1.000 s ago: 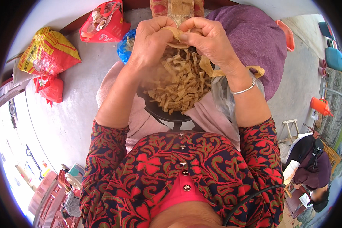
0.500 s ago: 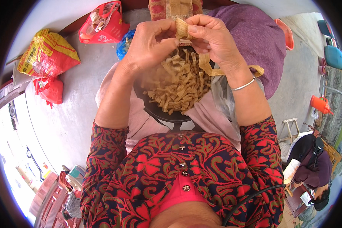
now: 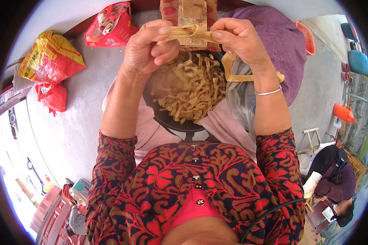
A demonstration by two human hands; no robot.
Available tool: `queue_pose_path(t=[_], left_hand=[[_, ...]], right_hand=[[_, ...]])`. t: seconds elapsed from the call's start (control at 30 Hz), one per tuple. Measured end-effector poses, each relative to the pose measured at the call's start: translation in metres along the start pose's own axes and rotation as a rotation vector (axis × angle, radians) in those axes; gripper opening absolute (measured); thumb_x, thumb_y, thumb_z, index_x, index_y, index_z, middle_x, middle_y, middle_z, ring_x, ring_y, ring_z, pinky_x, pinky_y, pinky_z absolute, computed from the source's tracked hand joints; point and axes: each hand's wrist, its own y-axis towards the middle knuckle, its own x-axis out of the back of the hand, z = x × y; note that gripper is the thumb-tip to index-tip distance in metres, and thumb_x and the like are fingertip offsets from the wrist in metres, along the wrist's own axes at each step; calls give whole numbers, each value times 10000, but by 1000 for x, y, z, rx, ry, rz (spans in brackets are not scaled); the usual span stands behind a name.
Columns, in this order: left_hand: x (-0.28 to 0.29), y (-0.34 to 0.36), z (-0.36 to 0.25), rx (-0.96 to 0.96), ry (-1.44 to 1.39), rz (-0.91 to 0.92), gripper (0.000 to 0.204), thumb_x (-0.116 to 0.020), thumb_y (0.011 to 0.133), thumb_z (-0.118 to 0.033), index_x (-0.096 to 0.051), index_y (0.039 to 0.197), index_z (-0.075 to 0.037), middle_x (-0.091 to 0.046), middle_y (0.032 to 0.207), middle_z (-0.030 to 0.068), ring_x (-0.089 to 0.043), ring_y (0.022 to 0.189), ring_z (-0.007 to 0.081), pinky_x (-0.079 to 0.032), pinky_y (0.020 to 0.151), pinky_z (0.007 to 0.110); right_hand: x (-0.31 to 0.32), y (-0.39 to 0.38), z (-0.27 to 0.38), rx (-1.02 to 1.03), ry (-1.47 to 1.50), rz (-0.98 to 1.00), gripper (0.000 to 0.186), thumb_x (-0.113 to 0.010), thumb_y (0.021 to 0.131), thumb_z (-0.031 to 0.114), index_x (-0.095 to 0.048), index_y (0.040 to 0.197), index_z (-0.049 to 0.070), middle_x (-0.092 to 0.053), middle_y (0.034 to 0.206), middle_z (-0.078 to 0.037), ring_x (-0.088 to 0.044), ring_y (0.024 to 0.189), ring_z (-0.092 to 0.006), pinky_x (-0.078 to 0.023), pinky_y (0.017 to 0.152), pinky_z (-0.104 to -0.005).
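one dark pan is holding tan pieces, too many to count. farther, left hand and right hand are pinching opposite ends of one knotted strip. far left, one red bag is holding pale items.

Matt, creased strip and shiny metal bracelet
Rough pieces within the dull rim of the pan; worn wood beyond its edge; glossy plastic sack by the left edge of the smooth floor; matt purple cloth
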Motion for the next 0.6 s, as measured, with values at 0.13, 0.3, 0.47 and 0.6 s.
queue_pose_path(t=[0.13, 0.3, 0.47, 0.6], left_hand=[[-1, 5, -4, 44, 313, -244, 299, -532, 889, -214, -406, 638, -112, -325, 457, -23, -325, 366, 93, -252, 359, 224], [11, 4, -4, 97, 306, -78, 219, -579, 874, -169, -526, 701, -46, -392, 538, -8, -357, 465, 80, -319, 421, 226], [5, 2, -9, -83, 1201, -217, 238, -640, 846, -246, -627, 903, -16, -577, 682, 59, -569, 631, 187, -474, 604, 301], [-10, 10, 2, -521, 1930, -122, 382, -690, 802, -271, -609, 1073, -15, -645, 955, 114, -611, 892, 278, -488, 761, 364]], right_hand=[[-4, 4, 5, -51, 37, 70, 145, -609, 902, 123, -657, 841, 0, -521, 623, 59, -413, 550, -17, -323, 490, -186], [4, 3, 4, 35, 8, -32, 174, -605, 906, 120, -663, 790, 3, -527, 628, 57, -415, 571, -16, -324, 499, -193], [4, 4, -1, 4, -49, -42, 177, -613, 894, 120, -668, 779, -4, -547, 629, 47, -435, 582, -13, -348, 510, -197], [-9, 6, -18, 17, -233, -29, 171, -623, 874, 112, -644, 765, -18, -515, 600, 37, -440, 581, -27, -371, 518, -215]])
